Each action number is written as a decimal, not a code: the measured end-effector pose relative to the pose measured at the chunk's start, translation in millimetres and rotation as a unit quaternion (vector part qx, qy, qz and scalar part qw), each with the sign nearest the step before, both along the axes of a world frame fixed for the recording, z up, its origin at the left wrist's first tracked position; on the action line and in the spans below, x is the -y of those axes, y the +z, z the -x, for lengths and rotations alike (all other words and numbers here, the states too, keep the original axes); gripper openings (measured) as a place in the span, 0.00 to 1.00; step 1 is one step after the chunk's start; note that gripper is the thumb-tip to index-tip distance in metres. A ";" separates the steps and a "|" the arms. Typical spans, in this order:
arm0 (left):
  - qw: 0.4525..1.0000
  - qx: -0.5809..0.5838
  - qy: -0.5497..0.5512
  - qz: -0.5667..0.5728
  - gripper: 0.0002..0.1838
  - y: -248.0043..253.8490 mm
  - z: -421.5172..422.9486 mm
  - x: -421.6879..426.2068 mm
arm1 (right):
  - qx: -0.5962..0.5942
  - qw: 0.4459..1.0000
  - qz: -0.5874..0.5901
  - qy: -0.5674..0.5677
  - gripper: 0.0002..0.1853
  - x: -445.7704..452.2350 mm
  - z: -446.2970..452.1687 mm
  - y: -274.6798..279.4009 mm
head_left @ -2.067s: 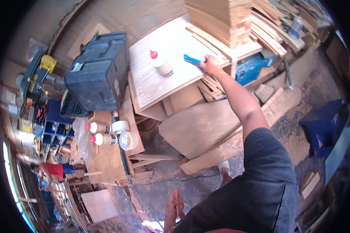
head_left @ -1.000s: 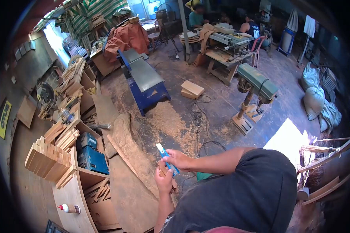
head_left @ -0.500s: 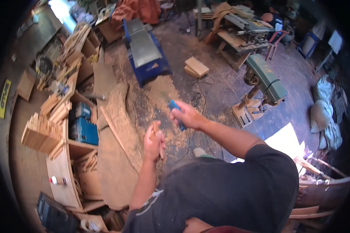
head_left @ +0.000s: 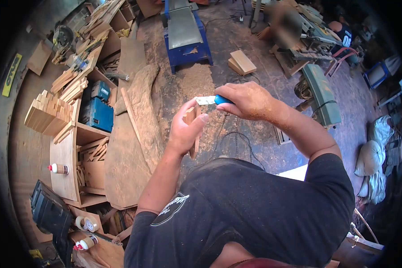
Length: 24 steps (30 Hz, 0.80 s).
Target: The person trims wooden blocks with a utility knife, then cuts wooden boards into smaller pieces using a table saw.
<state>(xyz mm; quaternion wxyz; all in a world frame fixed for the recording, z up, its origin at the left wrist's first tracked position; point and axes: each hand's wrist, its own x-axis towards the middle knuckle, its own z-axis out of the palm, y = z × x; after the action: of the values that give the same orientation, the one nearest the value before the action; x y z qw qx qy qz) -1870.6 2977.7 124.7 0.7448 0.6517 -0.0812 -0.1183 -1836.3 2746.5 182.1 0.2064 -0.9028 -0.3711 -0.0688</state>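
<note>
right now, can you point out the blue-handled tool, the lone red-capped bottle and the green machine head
Blue-handled tool (head_left: pixel 221 99): head view, exposed front end of its handle
Lone red-capped bottle (head_left: pixel 60 169): head view, label on its body
Green machine head (head_left: pixel 322 95): head view, middle of its housing

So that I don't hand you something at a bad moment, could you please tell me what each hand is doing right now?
Left hand: closed around wood.
Right hand: closed on a blue-handled cutter.
</note>
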 end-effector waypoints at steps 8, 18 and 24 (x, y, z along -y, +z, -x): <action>1.000 0.015 -0.004 -0.026 0.31 18.8 21.1 -4.8 | 0.080 0.992 0.097 0.024 0.20 -12.9 8.1 24.7; 0.995 0.037 0.019 -0.088 0.32 18.3 48.8 -35.3 | 0.050 0.988 0.140 -0.033 0.19 -42.7 11.7 19.6; 0.996 0.028 0.000 -0.085 0.32 -0.1 61.6 -57.5 | 0.061 0.982 0.112 -0.139 0.20 -6.3 -41.1 5.9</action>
<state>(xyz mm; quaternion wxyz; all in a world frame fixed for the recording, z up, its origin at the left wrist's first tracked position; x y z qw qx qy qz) -1932.2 3035.2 124.7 0.6841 0.7158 -0.0916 -0.1062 -1795.2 2752.8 188.0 0.0696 -0.9570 -0.2593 -0.1098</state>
